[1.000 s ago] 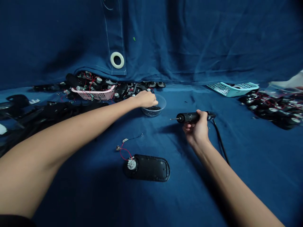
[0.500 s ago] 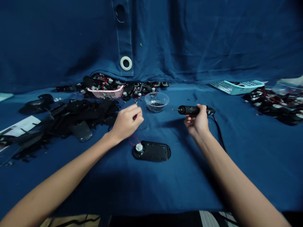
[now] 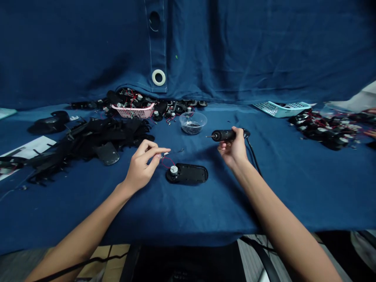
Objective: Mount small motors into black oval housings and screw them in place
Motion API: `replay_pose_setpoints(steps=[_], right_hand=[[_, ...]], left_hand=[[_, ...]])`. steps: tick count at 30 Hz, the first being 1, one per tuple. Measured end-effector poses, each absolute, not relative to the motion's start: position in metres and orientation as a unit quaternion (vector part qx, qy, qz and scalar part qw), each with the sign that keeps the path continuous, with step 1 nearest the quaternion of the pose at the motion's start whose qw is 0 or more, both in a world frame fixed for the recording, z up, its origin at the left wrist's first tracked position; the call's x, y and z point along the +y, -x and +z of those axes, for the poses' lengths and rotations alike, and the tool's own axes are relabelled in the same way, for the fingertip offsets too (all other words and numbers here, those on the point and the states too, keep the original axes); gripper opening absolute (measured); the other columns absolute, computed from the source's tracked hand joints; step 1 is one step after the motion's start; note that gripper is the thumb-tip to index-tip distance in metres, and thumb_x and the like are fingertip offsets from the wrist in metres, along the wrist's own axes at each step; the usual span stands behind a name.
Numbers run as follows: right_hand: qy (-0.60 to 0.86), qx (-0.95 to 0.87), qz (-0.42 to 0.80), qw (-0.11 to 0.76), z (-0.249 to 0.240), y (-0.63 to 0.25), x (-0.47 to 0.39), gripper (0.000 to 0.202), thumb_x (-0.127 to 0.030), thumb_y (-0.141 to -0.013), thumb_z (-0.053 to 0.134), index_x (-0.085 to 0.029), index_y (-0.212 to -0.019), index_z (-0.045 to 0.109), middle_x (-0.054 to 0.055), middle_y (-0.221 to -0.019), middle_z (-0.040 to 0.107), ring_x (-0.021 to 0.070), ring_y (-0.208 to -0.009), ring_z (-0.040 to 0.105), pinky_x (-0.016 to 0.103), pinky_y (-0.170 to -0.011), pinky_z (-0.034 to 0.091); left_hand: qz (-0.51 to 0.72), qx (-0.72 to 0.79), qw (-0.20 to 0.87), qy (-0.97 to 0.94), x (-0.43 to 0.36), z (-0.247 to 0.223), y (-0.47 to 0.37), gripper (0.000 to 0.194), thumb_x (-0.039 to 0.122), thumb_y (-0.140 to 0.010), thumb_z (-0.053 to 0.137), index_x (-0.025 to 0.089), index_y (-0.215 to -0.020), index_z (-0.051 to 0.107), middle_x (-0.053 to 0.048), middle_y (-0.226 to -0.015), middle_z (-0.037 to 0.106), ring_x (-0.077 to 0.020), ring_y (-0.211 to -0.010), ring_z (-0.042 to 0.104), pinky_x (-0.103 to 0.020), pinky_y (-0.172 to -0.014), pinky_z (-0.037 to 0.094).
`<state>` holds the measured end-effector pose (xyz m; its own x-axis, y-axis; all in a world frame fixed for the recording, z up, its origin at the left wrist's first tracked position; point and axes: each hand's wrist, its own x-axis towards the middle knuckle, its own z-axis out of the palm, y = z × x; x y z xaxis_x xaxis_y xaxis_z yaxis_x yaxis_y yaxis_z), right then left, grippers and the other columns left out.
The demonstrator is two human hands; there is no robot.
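Blue cloth [image 3: 205, 211]: left hand [image 3: 141, 166] pinches small part beside black housing [image 3: 188, 173]; right hand [image 3: 233, 150] grips screwdriver [image 3: 226, 135].

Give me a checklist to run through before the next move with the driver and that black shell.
1. Right hand grips the electric screwdriver: ok.
2. Bit points left, off the work, above the blue cloth: ok.
3. Black oval shell lies flat on the cloth, motor end left: ok.
4. Left hand pinches something small at its fingertips near the red wire: ok; whether it is a screw: cannot tell.
5. Red wire kept out of the bit's path: cannot tell.
6. Clear bowl of small dark parts stands upright behind: ok.
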<state>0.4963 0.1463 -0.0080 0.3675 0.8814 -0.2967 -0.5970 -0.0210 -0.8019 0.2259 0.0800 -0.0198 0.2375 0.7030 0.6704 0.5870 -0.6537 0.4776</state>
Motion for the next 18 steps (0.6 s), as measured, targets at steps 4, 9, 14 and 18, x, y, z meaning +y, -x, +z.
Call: replay_pose_setpoints(steps=[4, 9, 14, 18], right_hand=[[0.473, -0.157, 0.543, 0.676, -0.01, -0.491, 0.145, 0.03, -0.045, -0.079, 0.055, -0.021, -0.068, 0.042, -0.006, -0.048, 0.046, 0.0046, -0.036, 0.039, 0.013, -0.031, 0.03], [0.471, -0.159, 0.552, 0.67, -0.011, -0.486, 0.143, 0.029, -0.044, -0.079, 0.056, -0.021, -0.068, 0.042, -0.006, -0.049, 0.046, 0.0047, -0.037, 0.04, 0.013, -0.031, 0.031], [0.463, -0.165, 0.561, 0.666, -0.009, -0.483, 0.14, 0.028, -0.042, -0.079, 0.055, -0.021, -0.067, 0.042, -0.006, -0.048, 0.046, 0.005, -0.037, 0.039, 0.013, -0.031, 0.031], [0.459, -0.169, 0.564, 0.665, -0.008, -0.482, 0.138, 0.029, -0.043, -0.079, 0.056, -0.021, -0.067, 0.042, -0.006, -0.049, 0.046, 0.0051, -0.038, 0.04, 0.014, -0.032, 0.032]], left_hand=[[0.463, 0.403, 0.059, -0.787, 0.079, -0.02, -0.226, 0.028, 0.013, -0.093, 0.047, 0.023, -0.11, 0.067, -0.003, -0.093, 0.06, -0.0141, -0.086, 0.059, -0.028, -0.079, 0.047], [0.471, 0.394, 0.075, -0.786, 0.079, -0.023, -0.23, 0.022, 0.017, -0.094, 0.049, 0.023, -0.107, 0.067, -0.002, -0.095, 0.068, -0.0141, -0.09, 0.064, -0.028, -0.083, 0.05], [0.482, 0.396, 0.074, -0.778, 0.08, -0.025, -0.229, 0.013, 0.018, -0.091, 0.056, 0.021, -0.098, 0.068, -0.001, -0.093, 0.07, -0.0142, -0.087, 0.065, -0.027, -0.081, 0.051], [0.482, 0.403, 0.058, -0.776, 0.08, -0.024, -0.229, 0.012, 0.019, -0.091, 0.057, 0.021, -0.095, 0.068, -0.001, -0.092, 0.07, -0.0144, -0.087, 0.065, -0.029, -0.083, 0.051]])
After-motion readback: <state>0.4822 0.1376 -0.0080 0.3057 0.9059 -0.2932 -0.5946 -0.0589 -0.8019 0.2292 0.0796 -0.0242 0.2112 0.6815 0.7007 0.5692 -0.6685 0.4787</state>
